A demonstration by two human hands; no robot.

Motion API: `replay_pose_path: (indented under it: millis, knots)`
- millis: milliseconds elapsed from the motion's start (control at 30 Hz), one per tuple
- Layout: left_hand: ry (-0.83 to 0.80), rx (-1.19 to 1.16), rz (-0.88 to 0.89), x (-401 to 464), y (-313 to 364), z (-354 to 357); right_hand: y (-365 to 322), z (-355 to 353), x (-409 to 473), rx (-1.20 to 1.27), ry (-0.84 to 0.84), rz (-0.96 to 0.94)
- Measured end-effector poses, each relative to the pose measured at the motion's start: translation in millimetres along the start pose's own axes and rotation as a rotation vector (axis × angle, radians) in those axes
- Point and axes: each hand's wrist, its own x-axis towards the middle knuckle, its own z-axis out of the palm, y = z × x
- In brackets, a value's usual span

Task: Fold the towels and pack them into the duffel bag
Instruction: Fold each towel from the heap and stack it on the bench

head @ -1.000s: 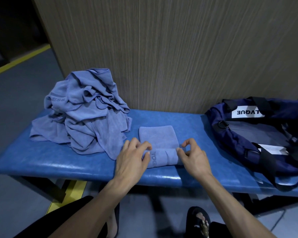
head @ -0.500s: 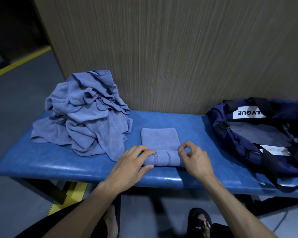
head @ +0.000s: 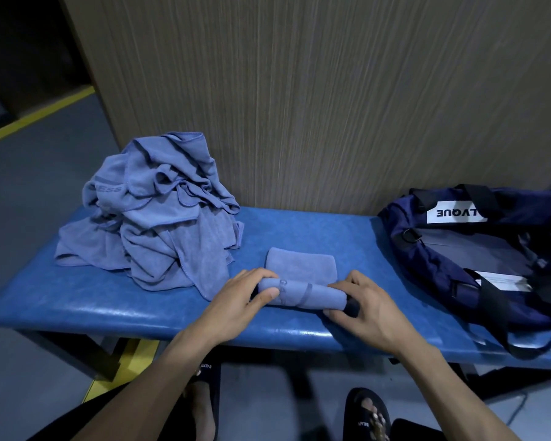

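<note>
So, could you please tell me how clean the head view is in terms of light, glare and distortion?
Head view: dim and bluish; glare streaks along the bench front edge; wide-angle bending at the borders; the duffel bag interior is murky.

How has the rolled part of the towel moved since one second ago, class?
Yes. The roll is thicker and has advanced away from the bench's near edge toward the wall, leaving less flat towel beyond it.

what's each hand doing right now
Left hand: grips the left end of the half-rolled blue-grey microfibre towel.
Right hand: grips its right end.
</note>
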Motion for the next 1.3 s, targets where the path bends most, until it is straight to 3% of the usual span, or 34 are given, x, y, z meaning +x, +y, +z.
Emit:
replay_pose_path:
  millis: [133, 400, 700, 933, 1133, 1300]
  knots:
    - [-0.048, -0.035, -0.059, -1.8, -4.5, -0.1, 1.4, -4.4, -0.4, 0.124, -0.078, 0.018]
    - [-0.043, -0.108, -0.095, 2.3, -1.1, -0.6, 2.3, -7.5, -0.9, 0.183, -0.039, -0.014]
    - [0.081, -0.146, -0.252, 13.7, 7.0, 8.8, -0.3, -3.6, 1.3, 0.572, -0.002, 0.259]
    - [0.096, 0.007, -0.422, 28.1, 21.5, 9.9, -1.6, 4.3, 13.0, 0.433, -0.019, 0.431]
    - [0.223, 0.004, -0.407, 26.3, 35.1, 18.8, -10.6, 9.3, 25.0, 0.218, 0.047, 0.543]
    - [0.203, 0.173, -0.405, 26.9, 38.9, 21.6, -17.0, 15.7, 29.3, 0.147, 0.099, 0.608]
